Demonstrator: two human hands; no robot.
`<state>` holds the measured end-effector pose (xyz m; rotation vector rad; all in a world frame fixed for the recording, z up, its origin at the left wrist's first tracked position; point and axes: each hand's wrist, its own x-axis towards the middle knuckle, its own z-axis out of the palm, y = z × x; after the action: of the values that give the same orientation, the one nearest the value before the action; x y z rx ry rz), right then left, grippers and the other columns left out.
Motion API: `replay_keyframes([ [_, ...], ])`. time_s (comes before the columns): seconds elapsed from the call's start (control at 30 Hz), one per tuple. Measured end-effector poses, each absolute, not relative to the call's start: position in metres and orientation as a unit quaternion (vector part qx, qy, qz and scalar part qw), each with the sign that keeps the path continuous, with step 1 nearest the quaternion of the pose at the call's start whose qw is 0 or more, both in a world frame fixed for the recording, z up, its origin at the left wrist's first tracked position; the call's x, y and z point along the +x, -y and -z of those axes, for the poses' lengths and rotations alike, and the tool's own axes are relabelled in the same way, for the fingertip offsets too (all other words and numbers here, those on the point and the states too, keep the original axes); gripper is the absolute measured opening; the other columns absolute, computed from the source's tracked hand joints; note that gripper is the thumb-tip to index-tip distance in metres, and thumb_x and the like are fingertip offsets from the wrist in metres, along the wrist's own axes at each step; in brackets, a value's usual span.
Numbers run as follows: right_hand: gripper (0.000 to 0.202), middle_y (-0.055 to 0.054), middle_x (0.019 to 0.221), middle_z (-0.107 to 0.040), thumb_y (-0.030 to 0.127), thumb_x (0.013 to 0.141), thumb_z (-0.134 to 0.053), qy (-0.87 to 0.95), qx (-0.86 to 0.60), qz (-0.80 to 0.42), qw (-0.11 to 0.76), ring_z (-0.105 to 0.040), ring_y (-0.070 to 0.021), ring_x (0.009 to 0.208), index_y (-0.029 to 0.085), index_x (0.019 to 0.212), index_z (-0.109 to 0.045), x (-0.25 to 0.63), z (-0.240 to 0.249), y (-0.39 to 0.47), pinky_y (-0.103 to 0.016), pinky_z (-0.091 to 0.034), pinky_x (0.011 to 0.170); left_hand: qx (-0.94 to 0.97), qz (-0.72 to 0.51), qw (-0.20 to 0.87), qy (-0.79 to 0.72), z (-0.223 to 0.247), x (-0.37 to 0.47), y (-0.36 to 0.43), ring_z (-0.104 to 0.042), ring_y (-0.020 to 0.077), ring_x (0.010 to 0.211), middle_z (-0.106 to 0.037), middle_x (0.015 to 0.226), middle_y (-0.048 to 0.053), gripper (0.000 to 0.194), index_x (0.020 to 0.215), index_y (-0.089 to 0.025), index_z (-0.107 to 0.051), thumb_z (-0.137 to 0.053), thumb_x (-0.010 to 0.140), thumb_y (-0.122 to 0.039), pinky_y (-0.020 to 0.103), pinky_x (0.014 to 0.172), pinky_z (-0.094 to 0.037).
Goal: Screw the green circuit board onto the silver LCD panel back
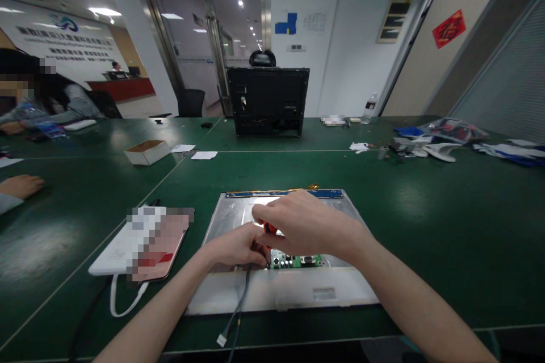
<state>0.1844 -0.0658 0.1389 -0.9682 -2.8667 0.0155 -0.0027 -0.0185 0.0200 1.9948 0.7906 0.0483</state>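
Panel (344,286) lies flat on the green table (426,238), square in front of the person, long edge near the table's near edge. Probably set there so both forearms reach in from the sides and the table backs it up under push. Green circuit board (313,261) sits on it near the middle; blue strip (247,194) runs along the far edge.

Right hand (300,218) is wrapped around a red-and-black tool (269,228), looks like a screwdriver handle. It comes in from above, wrist arched, likely to press straight down. Tip is hidden.

Left hand (242,243) is low at the board's left end, fingers curled down right beside the tool. Reads as steadying the board or guiding the tip; can't tell if it's pinching anything.

Dark cable (242,295) runs from under the left fingers over the panel's near edge, white plug (221,340) loose on the near side, clear of the board. Pink phone (181,232) and white cord (113,298) sit off to the left, out of elbow range.
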Motion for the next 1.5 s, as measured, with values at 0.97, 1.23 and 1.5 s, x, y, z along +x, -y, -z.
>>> replay_keyframes([
  [0.97,0.011,-0.003,0.081,-0.066,0.027,0.083,-0.053,0.951,-0.302,-0.01,0.062,-0.053,-0.0126,0.061,0.017,0.088,-0.057,0.185,-0.141,0.069,-0.027,-0.022,0.049,0.824,-0.022,0.458,-0.332,-0.012,-0.006,0.017,-0.057,0.0134,0.061,-0.067,0.067,0.0,0.011,0.077,-0.016,-0.072,-0.067,0.071,-0.024,0.022,0.056,-0.042],
  [1.23,0.015,-0.002,0.073,-0.065,0.033,0.085,-0.055,0.948,-0.314,-0.005,0.059,-0.052,-0.0117,0.06,0.018,0.087,-0.058,0.185,-0.138,0.067,-0.026,-0.021,0.052,0.836,-0.033,0.434,-0.335,-0.015,-0.006,0.017,-0.06,0.0157,0.071,-0.068,0.077,0.0,0.013,0.078,-0.017,-0.071,-0.07,0.068,-0.025,0.023,0.063,-0.044],
  [1.5,0.013,-0.004,0.084,-0.067,0.029,0.082,-0.053,0.951,-0.304,-0.015,0.059,-0.053,-0.0134,0.062,0.017,0.087,-0.056,0.185,-0.142,0.071,-0.027,-0.022,0.049,0.835,-0.035,0.442,-0.325,-0.006,-0.007,0.015,-0.054,0.0126,0.059,-0.063,0.063,0.0,0.01,0.074,-0.015,-0.071,-0.065,0.072,-0.022,0.021,0.054,-0.04],
])
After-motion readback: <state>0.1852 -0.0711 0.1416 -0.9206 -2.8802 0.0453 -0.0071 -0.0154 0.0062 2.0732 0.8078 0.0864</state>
